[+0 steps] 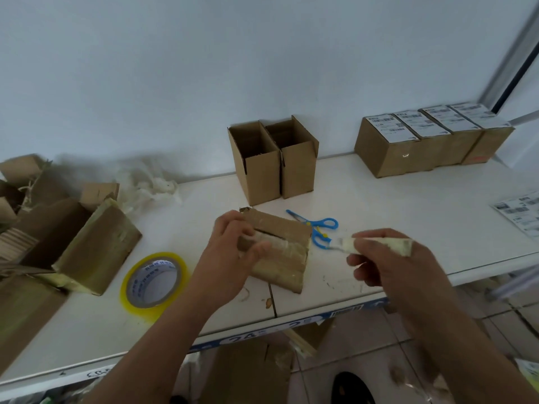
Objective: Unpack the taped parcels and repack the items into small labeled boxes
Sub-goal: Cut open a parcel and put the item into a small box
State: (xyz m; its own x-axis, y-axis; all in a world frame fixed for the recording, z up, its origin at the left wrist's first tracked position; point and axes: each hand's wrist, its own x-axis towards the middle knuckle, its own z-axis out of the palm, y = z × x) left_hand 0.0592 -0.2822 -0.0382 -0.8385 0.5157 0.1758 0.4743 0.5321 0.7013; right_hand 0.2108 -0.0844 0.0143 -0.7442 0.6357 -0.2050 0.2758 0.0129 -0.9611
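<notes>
Near worktop [364, 182] front edge, left hand [233, 252] grips taped parcel [280, 252], right hand [388, 258] pinches peeled tape strip [382, 245]; advise low, steady pull while bracing parcel.

The left side of the taped parcel [280, 252] is hidden by the left hand [230, 258]. At nine o'clock, the opened cartons [35, 217] are blurred and cut by the frame edge. The print on the label sheets [522, 214], at three o'clock, cannot be read.
</notes>
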